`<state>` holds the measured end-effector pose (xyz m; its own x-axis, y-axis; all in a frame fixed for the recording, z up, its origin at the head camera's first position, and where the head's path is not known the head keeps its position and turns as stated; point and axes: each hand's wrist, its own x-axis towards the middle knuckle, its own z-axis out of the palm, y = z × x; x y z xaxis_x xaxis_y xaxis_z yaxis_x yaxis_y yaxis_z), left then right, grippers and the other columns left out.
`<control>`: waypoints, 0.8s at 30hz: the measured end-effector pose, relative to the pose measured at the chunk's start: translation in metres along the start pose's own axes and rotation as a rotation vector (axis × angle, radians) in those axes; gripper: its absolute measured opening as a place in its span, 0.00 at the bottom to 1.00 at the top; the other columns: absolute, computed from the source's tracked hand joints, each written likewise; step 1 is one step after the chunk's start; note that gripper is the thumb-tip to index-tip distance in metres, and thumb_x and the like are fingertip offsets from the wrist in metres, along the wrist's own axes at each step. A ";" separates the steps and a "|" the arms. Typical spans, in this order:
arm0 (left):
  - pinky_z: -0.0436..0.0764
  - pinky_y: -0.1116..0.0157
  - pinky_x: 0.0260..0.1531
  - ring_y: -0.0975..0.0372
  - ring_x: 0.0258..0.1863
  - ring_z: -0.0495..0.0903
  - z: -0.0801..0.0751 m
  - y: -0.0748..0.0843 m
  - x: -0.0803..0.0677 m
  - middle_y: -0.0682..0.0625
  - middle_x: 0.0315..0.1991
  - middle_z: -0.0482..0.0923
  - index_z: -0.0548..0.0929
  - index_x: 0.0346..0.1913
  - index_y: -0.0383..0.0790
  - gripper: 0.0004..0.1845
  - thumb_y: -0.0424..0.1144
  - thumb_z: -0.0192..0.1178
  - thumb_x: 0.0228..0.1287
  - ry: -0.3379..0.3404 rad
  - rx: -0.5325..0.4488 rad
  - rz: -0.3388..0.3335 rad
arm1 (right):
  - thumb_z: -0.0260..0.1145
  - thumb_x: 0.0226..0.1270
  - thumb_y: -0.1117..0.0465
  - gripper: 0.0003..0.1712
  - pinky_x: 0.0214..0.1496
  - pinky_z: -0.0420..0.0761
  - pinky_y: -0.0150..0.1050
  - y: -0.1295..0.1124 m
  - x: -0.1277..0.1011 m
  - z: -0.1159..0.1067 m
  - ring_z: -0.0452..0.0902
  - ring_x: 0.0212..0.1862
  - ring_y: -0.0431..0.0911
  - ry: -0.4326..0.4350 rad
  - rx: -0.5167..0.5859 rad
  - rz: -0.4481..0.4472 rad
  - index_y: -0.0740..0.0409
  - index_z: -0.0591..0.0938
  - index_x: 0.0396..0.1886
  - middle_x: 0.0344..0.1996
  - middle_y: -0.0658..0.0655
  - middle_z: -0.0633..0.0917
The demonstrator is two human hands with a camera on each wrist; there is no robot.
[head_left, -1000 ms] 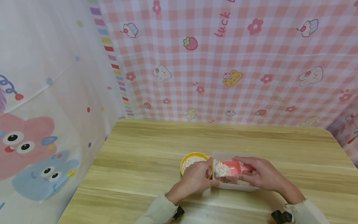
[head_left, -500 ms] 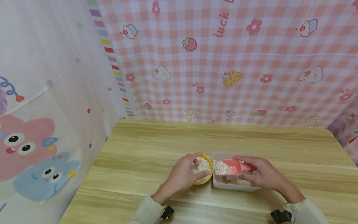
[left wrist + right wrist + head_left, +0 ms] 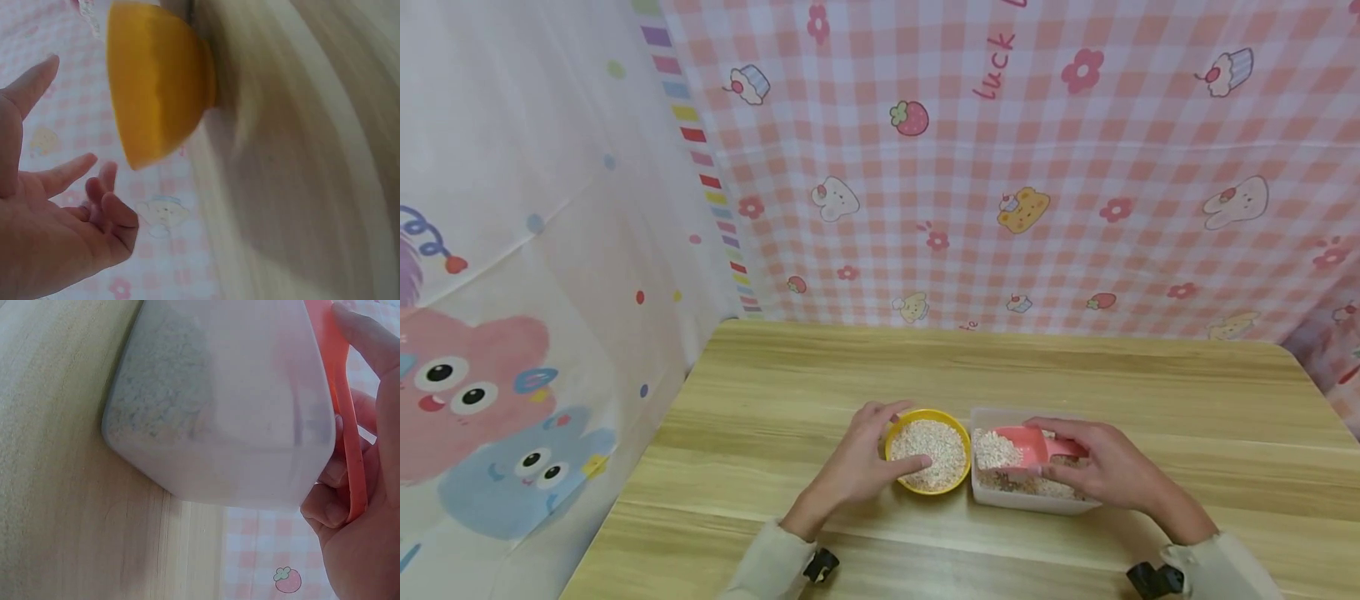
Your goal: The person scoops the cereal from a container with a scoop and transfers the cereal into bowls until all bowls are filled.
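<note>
Left hand (image 3: 857, 467) reaches in from the near edge, forearm angled up and right, palm turned toward the left side of the yellow bowl (image 3: 927, 451); thumb at the bowl's near rim, fingers arched round the far-left rim. In the left wrist view the left hand's fingers (image 3: 94, 187) are spread and loosely bent with a clear gap to the bowl wall, so cupping, not clamped; head view can't settle whether the thumb tip touches. Right hand (image 3: 1101, 471) comes in from near right, wrist low, fingers curled and pinched on the handle of the pink scoop (image 3: 1026, 446), thumb on top. Scoop sits over the clear plastic container (image 3: 1030, 498), its bowl end heaped with pale grain (image 3: 992, 450), pointing left toward the yellow bowl. Container is just right of the bowl, nearly touching, both on the wooden table (image 3: 1075, 375) near its front middle; bowl is full of the same grain. Versus half a second ago: left hand has slid off the top of the bowl to its left side, so the grain surface is now uncovered; a second ago it was between bowl and container. Right hand and scoop barely changed. Bowl and container in the same spots.
</note>
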<state>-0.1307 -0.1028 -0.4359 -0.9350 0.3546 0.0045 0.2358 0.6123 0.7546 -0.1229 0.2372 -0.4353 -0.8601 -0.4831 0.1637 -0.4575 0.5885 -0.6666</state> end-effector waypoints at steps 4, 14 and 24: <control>0.73 0.45 0.59 0.53 0.59 0.69 -0.001 -0.007 -0.001 0.44 0.62 0.68 0.65 0.74 0.51 0.47 0.58 0.73 0.52 -0.035 -0.010 -0.049 | 0.76 0.58 0.51 0.32 0.32 0.74 0.30 0.000 0.000 0.001 0.72 0.31 0.34 0.004 -0.010 0.022 0.56 0.80 0.62 0.48 0.55 0.86; 0.66 0.41 0.64 0.49 0.68 0.62 0.002 -0.017 0.002 0.40 0.70 0.62 0.54 0.78 0.51 0.60 0.59 0.77 0.45 -0.154 0.000 -0.068 | 0.75 0.60 0.54 0.30 0.29 0.74 0.31 0.004 0.000 0.003 0.71 0.26 0.31 0.030 0.024 -0.019 0.58 0.80 0.61 0.44 0.54 0.86; 0.59 0.42 0.69 0.48 0.74 0.56 0.008 -0.024 0.006 0.43 0.76 0.55 0.49 0.79 0.48 0.64 0.55 0.80 0.44 -0.230 -0.058 -0.024 | 0.72 0.63 0.59 0.30 0.25 0.75 0.31 0.007 -0.001 0.000 0.70 0.24 0.30 -0.006 0.129 -0.017 0.61 0.77 0.64 0.35 0.49 0.84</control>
<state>-0.1400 -0.1091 -0.4592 -0.8537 0.4962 -0.1583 0.1925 0.5830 0.7893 -0.1251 0.2423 -0.4399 -0.8512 -0.4960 0.1717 -0.4384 0.4920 -0.7522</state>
